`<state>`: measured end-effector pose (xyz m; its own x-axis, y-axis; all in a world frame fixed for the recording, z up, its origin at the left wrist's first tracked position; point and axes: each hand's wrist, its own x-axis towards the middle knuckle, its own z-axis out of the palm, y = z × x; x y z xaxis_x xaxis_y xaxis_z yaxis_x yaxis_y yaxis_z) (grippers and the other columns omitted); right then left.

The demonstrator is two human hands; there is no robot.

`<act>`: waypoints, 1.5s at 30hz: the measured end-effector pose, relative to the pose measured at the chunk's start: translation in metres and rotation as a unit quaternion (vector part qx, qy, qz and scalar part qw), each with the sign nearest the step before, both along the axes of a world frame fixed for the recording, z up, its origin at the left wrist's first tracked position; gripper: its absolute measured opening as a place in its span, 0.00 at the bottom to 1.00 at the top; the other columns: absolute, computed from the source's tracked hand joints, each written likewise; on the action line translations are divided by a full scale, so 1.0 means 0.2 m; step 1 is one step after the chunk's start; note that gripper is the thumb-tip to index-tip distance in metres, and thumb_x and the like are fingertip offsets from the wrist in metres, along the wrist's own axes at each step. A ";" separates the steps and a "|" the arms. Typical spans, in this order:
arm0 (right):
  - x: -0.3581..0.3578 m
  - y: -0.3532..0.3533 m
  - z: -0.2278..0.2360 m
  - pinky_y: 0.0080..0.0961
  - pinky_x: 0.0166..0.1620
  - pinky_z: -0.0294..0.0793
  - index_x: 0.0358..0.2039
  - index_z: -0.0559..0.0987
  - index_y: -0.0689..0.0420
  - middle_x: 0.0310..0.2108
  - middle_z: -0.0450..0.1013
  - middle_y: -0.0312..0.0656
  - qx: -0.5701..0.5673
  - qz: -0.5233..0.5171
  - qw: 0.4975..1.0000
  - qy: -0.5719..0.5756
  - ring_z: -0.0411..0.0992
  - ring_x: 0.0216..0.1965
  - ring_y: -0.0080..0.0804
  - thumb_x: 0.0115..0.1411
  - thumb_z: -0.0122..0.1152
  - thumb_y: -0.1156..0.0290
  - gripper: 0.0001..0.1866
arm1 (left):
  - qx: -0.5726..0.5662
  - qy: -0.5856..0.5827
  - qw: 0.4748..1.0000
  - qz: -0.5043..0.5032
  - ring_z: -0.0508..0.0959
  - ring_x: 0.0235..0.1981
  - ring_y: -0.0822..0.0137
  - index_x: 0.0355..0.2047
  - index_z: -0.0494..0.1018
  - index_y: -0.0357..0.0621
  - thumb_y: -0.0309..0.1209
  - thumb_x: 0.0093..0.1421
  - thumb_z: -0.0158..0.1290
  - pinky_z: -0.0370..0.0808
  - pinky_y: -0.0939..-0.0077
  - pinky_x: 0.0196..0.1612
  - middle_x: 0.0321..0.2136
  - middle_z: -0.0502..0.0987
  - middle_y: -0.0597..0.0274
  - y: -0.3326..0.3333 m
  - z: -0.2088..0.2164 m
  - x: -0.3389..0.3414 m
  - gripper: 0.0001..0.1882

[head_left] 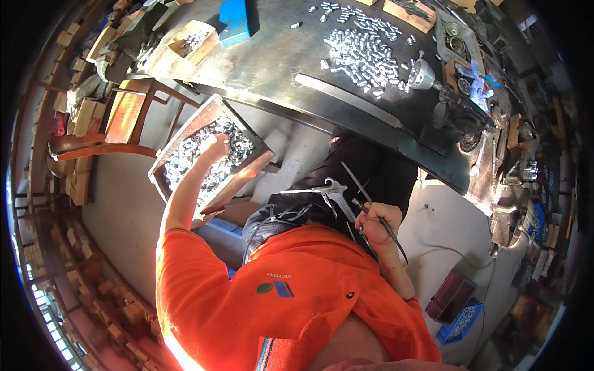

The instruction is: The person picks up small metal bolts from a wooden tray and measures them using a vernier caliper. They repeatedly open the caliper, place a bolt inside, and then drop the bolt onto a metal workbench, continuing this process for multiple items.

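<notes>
My left hand (215,148) reaches out into a wooden tray (253,170) piled with small shiny metal cylinders (192,161). Its fingers are curled into the pile. My right hand (378,221) sits near my lap, closed around a thin dark metal rod (390,232) that slants down to the right. A grey air blow gun (328,188) lies across my dark trousers just left of that hand. An orange shirt covers my chest and hides my lap below.
A dark curved workbench (278,68) carries a heap of metal cylinders (365,52), a blue box (235,21), a small wooden box of parts (192,40) and a metal funnel-shaped piece (421,74). A wooden chair (124,117) stands at left. A red box (451,294) and blue crate (461,321) sit on the floor.
</notes>
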<state>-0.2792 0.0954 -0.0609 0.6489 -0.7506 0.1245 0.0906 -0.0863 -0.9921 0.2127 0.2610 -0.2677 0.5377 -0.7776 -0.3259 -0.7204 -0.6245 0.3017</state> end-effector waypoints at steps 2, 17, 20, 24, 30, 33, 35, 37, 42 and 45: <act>-0.01 0.01 0.00 0.18 0.15 0.62 0.09 0.56 0.61 0.08 0.60 0.39 0.015 0.001 1.000 -0.009 0.65 0.11 0.25 0.43 0.42 0.92 0.14 | 0.010 -0.034 0.998 -0.053 0.70 0.47 0.49 0.45 0.64 0.41 0.32 0.52 0.52 0.67 0.61 0.48 0.44 0.68 0.42 0.02 0.01 0.04 0.20; 0.07 -0.04 0.08 0.21 0.14 0.54 0.10 0.55 0.58 0.08 0.54 0.38 -0.166 0.041 0.985 0.002 0.58 0.08 0.28 0.37 0.50 0.86 0.14 | -0.280 0.461 0.841 -0.044 0.72 0.26 0.78 0.35 0.74 0.37 0.18 0.50 0.58 0.71 0.84 0.33 0.24 0.75 0.67 -0.42 1.26 -1.13 0.10; 0.09 -0.04 0.12 0.23 0.14 0.51 0.09 0.56 0.58 0.08 0.54 0.39 -0.203 0.018 0.979 -0.006 0.56 0.09 0.30 0.35 0.49 0.84 0.12 | -0.247 0.440 0.850 -0.150 0.73 0.28 0.78 0.34 0.74 0.36 0.20 0.48 0.61 0.72 0.83 0.33 0.26 0.75 0.66 -0.49 1.27 -1.25 0.12; 0.07 -0.03 0.11 0.26 0.14 0.49 0.09 0.58 0.58 0.09 0.52 0.41 -0.160 0.022 0.986 -0.027 0.54 0.09 0.34 0.32 0.49 0.83 0.10 | -0.233 0.408 0.846 -0.251 0.72 0.25 0.74 0.32 0.75 0.36 0.19 0.44 0.62 0.69 0.80 0.28 0.24 0.73 0.64 -0.57 1.33 -1.38 0.13; 0.07 -0.04 0.13 0.26 0.16 0.51 0.11 0.59 0.59 0.10 0.51 0.42 -0.174 0.022 0.984 0.015 0.53 0.11 0.34 0.32 0.53 0.81 0.11 | -0.287 0.214 0.844 -0.400 0.72 0.22 0.59 0.31 0.74 0.37 0.21 0.44 0.60 0.68 0.70 0.24 0.22 0.69 0.56 -0.61 1.40 -1.44 0.12; 0.07 -0.05 0.11 0.26 0.15 0.50 0.10 0.59 0.59 0.09 0.52 0.42 -0.170 0.010 0.985 0.015 0.53 0.10 0.35 0.32 0.51 0.82 0.10 | -0.314 0.148 0.834 -0.429 0.71 0.22 0.57 0.31 0.74 0.36 0.20 0.43 0.60 0.68 0.69 0.24 0.22 0.68 0.56 -0.62 1.39 -1.46 0.12; 0.08 -0.05 0.06 0.27 0.14 0.49 0.09 0.58 0.58 0.09 0.52 0.41 -0.151 -0.004 0.989 0.010 0.53 0.09 0.36 0.31 0.50 0.81 0.10 | -0.321 0.166 0.834 -0.417 0.71 0.22 0.59 0.31 0.74 0.36 0.21 0.44 0.60 0.68 0.71 0.24 0.22 0.69 0.57 -0.63 1.37 -1.46 0.11; 0.08 -0.06 0.05 0.28 0.14 0.50 0.09 0.58 0.58 0.09 0.52 0.41 -0.196 -0.019 0.980 0.000 0.53 0.09 0.35 0.30 0.51 0.80 0.10 | -0.281 0.261 0.849 -0.363 0.71 0.21 0.65 0.30 0.74 0.34 0.22 0.46 0.60 0.67 0.72 0.23 0.21 0.69 0.58 -0.64 1.36 -1.46 0.10; 0.07 -0.09 0.10 0.28 0.14 0.51 0.09 0.57 0.56 0.09 0.52 0.40 -0.264 -0.007 0.964 -0.034 0.54 0.10 0.35 0.30 0.52 0.78 0.12 | -0.188 0.494 0.814 -0.239 0.72 0.22 0.76 0.31 0.75 0.33 0.25 0.55 0.56 0.69 0.80 0.24 0.23 0.73 0.64 -0.65 1.26 -1.40 0.07; 0.06 -0.09 0.10 0.28 0.14 0.51 0.10 0.57 0.56 0.10 0.52 0.39 -0.311 -0.026 0.950 -0.031 0.54 0.10 0.35 0.30 0.53 0.78 0.12 | -0.156 0.589 0.777 -0.159 0.74 0.23 0.76 0.32 0.74 0.31 0.28 0.61 0.51 0.71 0.82 0.25 0.23 0.75 0.62 -0.65 1.27 -1.42 0.09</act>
<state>-0.2667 0.0776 -0.0405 0.5901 -0.5506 0.5905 0.1261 -0.6595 -0.7410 -0.0717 0.1312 -0.0143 -0.2268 -0.9499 -0.2150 0.0677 -0.2355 0.9695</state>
